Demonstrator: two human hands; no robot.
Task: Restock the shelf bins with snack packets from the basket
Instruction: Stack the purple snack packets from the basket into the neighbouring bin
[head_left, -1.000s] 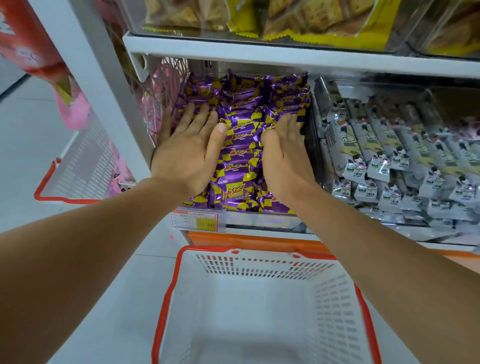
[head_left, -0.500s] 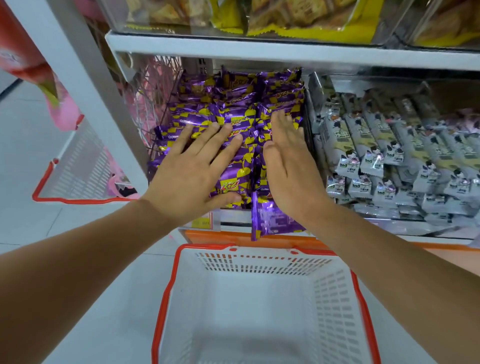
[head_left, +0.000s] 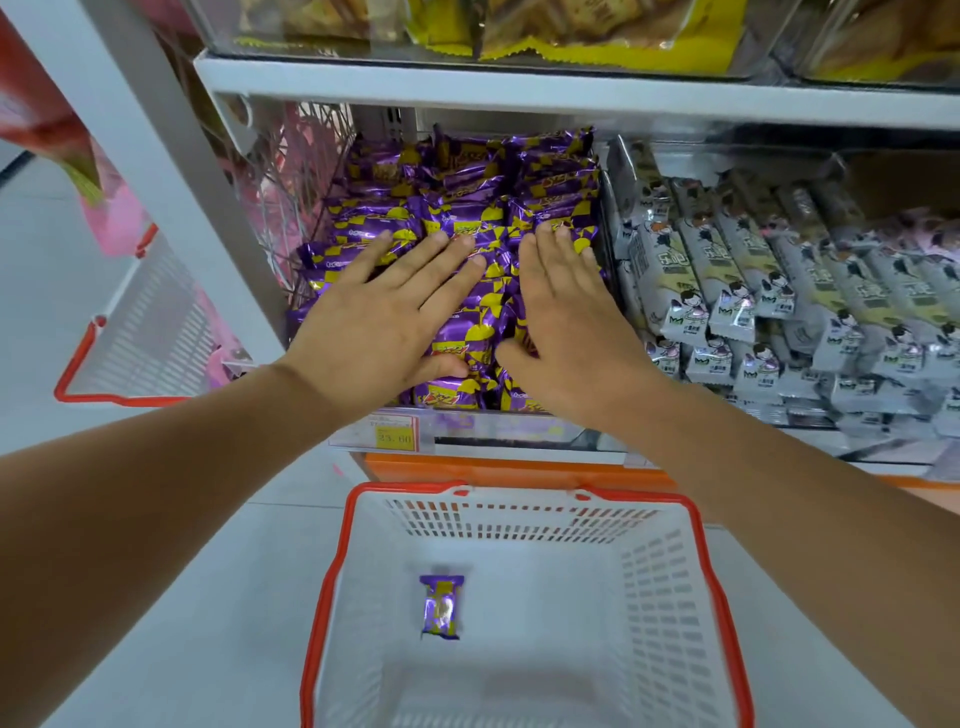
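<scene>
Purple packets (head_left: 470, 205), left fingers (head_left: 415, 270), right fingers (head_left: 551, 260) flat (pressing)

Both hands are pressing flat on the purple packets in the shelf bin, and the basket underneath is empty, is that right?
Not quite: the head view shows the basket holds one purple packet on its floor. The rest stands: the left hand and right hand press flat on the shelf packets.
</scene>
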